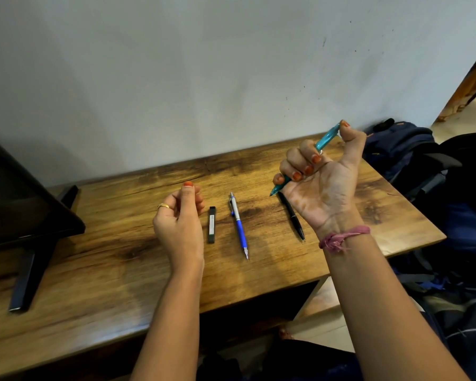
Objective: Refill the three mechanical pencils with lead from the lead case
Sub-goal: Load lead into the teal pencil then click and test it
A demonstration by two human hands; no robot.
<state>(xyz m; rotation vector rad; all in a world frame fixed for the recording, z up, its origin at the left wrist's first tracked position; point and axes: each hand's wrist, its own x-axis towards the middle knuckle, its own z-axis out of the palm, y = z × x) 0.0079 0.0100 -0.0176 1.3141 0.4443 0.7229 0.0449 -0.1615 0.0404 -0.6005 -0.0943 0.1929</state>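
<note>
My right hand (320, 174), raised palm-up above the wooden table (107, 270), curls all four fingers round a translucent teal pencil (324, 143); my thumb presses its rear cap. Its long axis runs diagonally, tip down-left, cap up-right. My left hand (180, 218) hovers with fingers loosely curled, thumb tip against the forefinger; whether it pinches anything I cannot tell. Flat on the woodgrain, left to right: black rectangular lead case (212, 224) with a pale label, writing unreadable; blue-and-silver pencil (239, 225), tip towards me; slim black pencil (293, 218), tip towards me, partly behind my right palm.
</note>
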